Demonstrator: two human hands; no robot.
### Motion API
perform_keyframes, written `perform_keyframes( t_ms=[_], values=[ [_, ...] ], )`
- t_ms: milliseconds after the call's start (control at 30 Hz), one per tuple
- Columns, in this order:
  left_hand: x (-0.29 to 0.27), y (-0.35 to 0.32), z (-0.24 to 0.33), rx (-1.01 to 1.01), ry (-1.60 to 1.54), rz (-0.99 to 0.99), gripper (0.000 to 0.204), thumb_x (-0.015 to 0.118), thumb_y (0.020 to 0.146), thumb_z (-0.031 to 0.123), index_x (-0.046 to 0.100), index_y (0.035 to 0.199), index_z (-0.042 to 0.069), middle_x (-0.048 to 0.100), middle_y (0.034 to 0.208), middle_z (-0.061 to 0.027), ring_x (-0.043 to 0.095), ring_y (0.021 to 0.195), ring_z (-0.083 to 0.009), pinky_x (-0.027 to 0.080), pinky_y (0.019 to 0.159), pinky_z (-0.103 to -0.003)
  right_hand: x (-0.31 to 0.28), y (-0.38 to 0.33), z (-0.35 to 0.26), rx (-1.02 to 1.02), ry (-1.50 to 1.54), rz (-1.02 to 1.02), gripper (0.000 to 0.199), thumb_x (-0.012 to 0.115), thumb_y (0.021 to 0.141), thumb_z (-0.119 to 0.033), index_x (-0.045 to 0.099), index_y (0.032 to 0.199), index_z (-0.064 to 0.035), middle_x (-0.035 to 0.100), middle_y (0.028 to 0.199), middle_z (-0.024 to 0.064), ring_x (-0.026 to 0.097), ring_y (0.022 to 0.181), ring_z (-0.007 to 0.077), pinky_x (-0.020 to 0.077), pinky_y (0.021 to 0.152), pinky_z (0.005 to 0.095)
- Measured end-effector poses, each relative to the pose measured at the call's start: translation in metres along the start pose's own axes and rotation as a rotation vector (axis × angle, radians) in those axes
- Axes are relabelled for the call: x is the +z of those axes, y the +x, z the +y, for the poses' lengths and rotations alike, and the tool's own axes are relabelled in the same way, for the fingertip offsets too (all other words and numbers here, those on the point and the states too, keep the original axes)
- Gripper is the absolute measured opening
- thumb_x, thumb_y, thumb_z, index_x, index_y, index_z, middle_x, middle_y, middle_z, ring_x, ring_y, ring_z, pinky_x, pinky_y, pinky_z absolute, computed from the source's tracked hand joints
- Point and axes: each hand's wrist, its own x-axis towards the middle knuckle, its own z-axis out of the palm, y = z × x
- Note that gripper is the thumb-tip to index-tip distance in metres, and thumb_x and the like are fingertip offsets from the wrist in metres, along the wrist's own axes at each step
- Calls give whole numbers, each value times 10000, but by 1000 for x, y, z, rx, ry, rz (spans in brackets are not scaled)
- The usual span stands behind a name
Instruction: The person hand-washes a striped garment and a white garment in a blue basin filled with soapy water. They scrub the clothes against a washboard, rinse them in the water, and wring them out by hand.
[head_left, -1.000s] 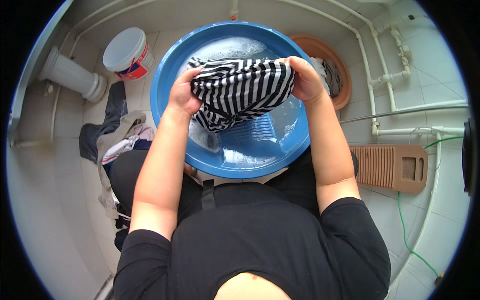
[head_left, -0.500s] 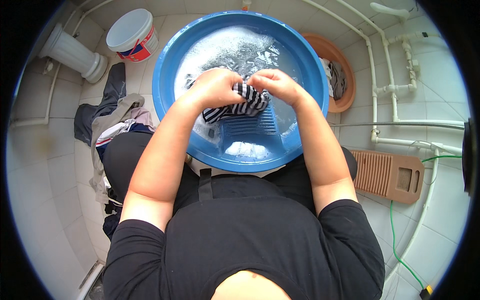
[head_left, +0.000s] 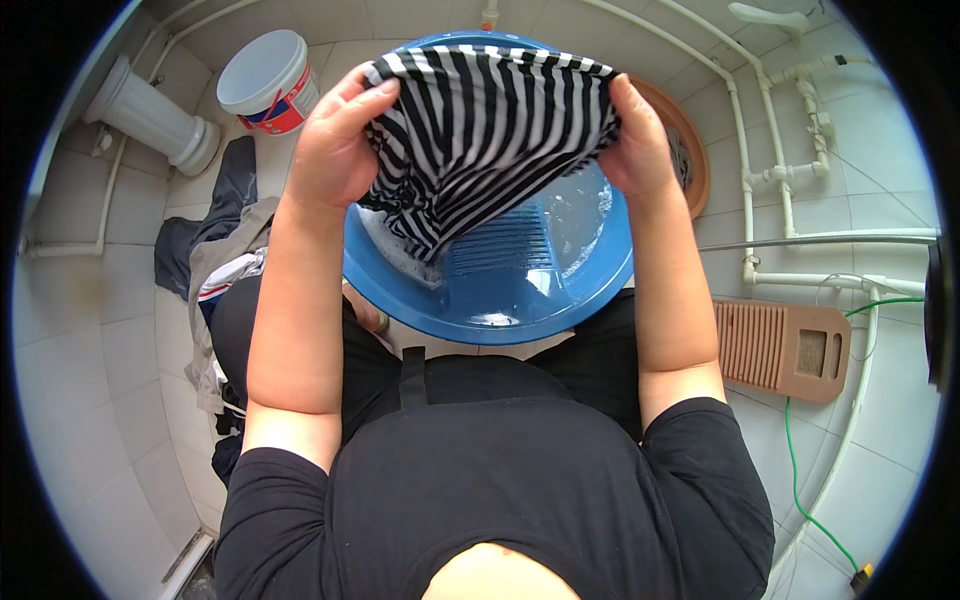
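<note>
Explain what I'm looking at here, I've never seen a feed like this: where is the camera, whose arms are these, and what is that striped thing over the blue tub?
There is no machine: a person works with two bare hands. The single picture comes from a wide fisheye camera on the person's head, looking down, so straight edges bend. The left hand and right hand each grip one side of a black-and-white striped garment, held up spread above a blue basin. The basin holds soapy water and has a ribbed washboard panel inside. On the tiled floor lie a pile of clothes, a white bucket, a brown basin and a tan washboard.
</note>
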Motion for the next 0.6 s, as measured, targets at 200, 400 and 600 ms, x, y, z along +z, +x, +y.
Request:
perform_keyframes(
  t_ms=[200, 400, 600],
  values=[
    [-35, 9, -64, -575, -93, 458, 246, 463, 878, 122, 526, 1041, -52, 614, 989, -152, 626, 830, -233, 501, 799, -337, -49, 10, 46, 460, -302, 428, 376, 563, 853, -311, 560, 1049, 10, 619, 999, 132, 606, 862, 201, 484, 770, 319],
    [-62, 6, -133, -387, -157, 665, 378, 393, 905, 103, 333, 1269, 18, 485, 1184, -216, 518, 1062, -308, 418, 928, -449, -138, -4, 126, 516, -1441, 377, 586, 610, 758, -414, 522, 1124, 35, 582, 1072, 224, 569, 1001, 305, 441, 842, 342],
    [-88, 14, -164, -434, -232, 675, 302, 385, 915, 153, 488, 1079, -79, 585, 1056, -188, 584, 966, -289, 444, 908, -396, -140, 1, 143, 853, -1623, 438, 554, 597, 732, -470, 592, 1084, -43, 573, 1113, 183, 556, 1035, 295, 443, 850, 342]
  ],
)
